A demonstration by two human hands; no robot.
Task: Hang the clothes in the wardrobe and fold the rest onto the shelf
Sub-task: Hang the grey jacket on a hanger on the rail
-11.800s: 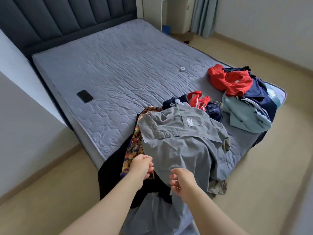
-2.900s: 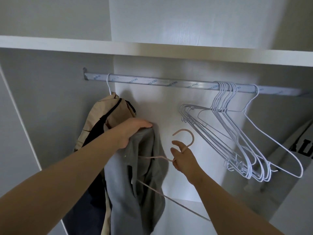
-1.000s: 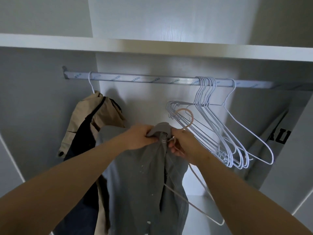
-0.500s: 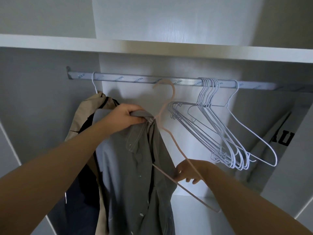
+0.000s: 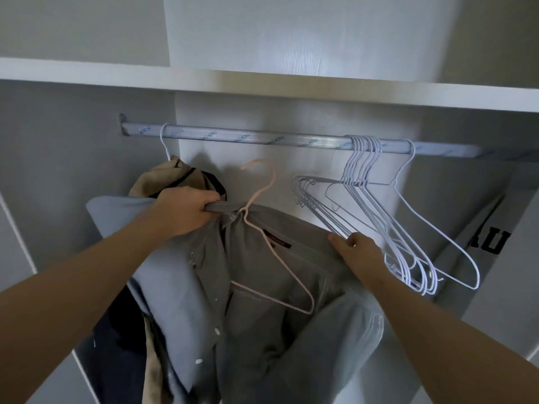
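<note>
Left hand (image 5: 186, 211): fist closed round the collar of the grey shirt (image 5: 262, 287), holding it up. Right hand (image 5: 360, 253): grips the shirt's shoulder edge, thumb on top of the cloth. The pink hanger (image 5: 273, 176) sits inside the shirt between the hands. Its hook rises just right of the left hand, below the rail (image 5: 262, 139) and not on it. White wire hangers (image 5: 364, 199) hang on the rail above the right hand. A beige garment (image 5: 163, 182) hangs behind the left hand.
</note>
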